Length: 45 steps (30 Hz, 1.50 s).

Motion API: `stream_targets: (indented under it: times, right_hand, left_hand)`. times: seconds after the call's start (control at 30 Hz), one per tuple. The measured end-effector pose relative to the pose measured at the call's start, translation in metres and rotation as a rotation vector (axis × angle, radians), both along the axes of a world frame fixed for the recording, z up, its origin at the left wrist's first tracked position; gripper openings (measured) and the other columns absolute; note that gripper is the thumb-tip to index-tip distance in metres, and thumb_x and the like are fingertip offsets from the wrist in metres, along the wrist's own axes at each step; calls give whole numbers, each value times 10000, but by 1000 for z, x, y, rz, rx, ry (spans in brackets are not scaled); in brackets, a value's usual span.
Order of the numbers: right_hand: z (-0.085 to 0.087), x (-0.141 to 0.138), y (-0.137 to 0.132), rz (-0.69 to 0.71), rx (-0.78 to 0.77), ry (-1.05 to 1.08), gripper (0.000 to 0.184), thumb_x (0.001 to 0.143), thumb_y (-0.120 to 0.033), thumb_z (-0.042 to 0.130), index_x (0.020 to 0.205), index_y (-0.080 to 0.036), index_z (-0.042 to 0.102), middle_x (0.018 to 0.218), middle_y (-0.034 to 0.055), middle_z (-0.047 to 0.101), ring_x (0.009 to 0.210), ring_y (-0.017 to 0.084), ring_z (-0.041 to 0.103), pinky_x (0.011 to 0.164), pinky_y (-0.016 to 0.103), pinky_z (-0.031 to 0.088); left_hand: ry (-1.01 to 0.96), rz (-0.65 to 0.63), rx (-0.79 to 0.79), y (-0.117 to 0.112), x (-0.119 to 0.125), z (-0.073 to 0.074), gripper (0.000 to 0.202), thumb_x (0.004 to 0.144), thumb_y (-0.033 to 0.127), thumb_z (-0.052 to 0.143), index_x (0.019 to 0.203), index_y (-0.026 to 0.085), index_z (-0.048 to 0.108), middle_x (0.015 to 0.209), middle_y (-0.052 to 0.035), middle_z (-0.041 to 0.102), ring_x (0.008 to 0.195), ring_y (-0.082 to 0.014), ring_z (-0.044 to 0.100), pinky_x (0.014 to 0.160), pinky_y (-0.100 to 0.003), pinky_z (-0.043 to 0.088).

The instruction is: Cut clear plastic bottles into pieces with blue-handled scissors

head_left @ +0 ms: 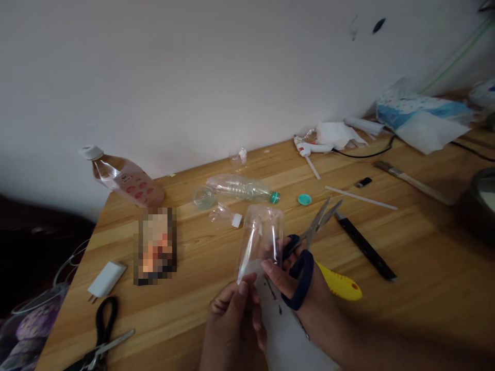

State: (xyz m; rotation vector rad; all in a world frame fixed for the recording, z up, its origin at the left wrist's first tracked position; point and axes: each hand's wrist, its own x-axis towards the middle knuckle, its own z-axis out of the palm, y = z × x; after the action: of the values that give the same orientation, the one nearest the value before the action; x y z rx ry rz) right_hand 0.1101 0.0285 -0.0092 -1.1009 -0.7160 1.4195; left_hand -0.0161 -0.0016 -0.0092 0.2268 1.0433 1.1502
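Just below the frame's centre, a clear plastic bottle section [253, 239] is pointing its rounded end upward. The left hand [236, 314] is pinching its lower edge between thumb and fingers; the right hand [290, 275] is curling around the dark-blue handles of the scissors [305, 257], its thumb seemingly pressing the plastic wall. The piece is looking light, thin and springy, probably slipping easily and buckling under a hard squeeze. Its lower rim is offering the surest hold, though a cut edge may be sharp.
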Motion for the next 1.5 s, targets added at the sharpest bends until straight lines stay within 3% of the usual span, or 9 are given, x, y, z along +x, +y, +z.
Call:
stream_targets:
  times: [0.1,0.23,0.43,0.63,0.8,1.0,1.27,1.4,1.5]
  right_hand:
    - [-4,0,-1,31,11,-26,386,766,-412,807,966,-261,513,888,1,622,773,187,623,709,312,540]
    - [0,2,-2,88,28,-46,352,797,-425,776,979,-259,524,951,20,626,898,219,633,800,350,548]
    - [2,5,-2,108,49,-167,308,845,-410,738,1022,-260,536,918,-12,598,846,172,633,780,297,556]
    - [-2,5,-2,86,38,-156,371,801,-405,781,1038,-260,534,1000,9,642,893,184,666,797,298,565]
    - [2,4,-1,86,28,-149,338,806,-404,778,1003,-261,543,939,-16,639,851,155,667,782,268,560]
    - [9,5,-1,77,-35,-134,415,756,-470,811,1001,-246,563,976,17,659,897,200,666,808,316,550]
    - [8,6,0,115,-46,-186,443,752,-503,802,1010,-241,554,959,25,649,906,216,669,803,324,571]
    - [6,7,1,108,-49,-168,450,738,-484,811,1026,-244,561,961,29,661,891,210,683,777,307,588]
    - [2,5,2,82,-56,-146,442,656,-444,869,947,-252,596,899,32,682,833,232,702,690,311,608]
  left_hand:
    - [4,7,-7,0,-1,2,346,612,425,900,773,138,793,568,32,606,370,-41,462,284,-133,379]
    - [-10,42,-17,-1,-2,2,310,642,409,889,742,135,781,589,30,604,401,-31,449,314,-119,374]
    - [-37,-51,122,-3,-4,-13,309,636,408,890,807,164,810,627,4,650,411,-66,524,334,-166,447]
    - [-7,-79,155,-2,-3,-18,235,685,388,866,801,194,799,441,38,573,345,-79,530,345,-155,434]
    - [10,-40,112,-3,-3,-14,218,691,360,865,790,197,760,448,46,579,351,-80,517,355,-159,432]
    - [61,-46,97,-3,-2,-13,332,697,387,859,950,190,775,464,58,552,380,-77,497,369,-175,447]
    - [15,-51,24,-2,-2,-4,307,696,422,850,667,150,710,552,25,609,399,-70,498,365,-181,452]
    - [-41,-43,9,-1,0,2,359,652,427,879,628,145,660,508,41,577,368,-62,486,350,-171,439]
    - [-100,-44,23,-2,2,-2,363,664,411,877,623,145,634,513,46,577,355,-52,487,349,-164,441]
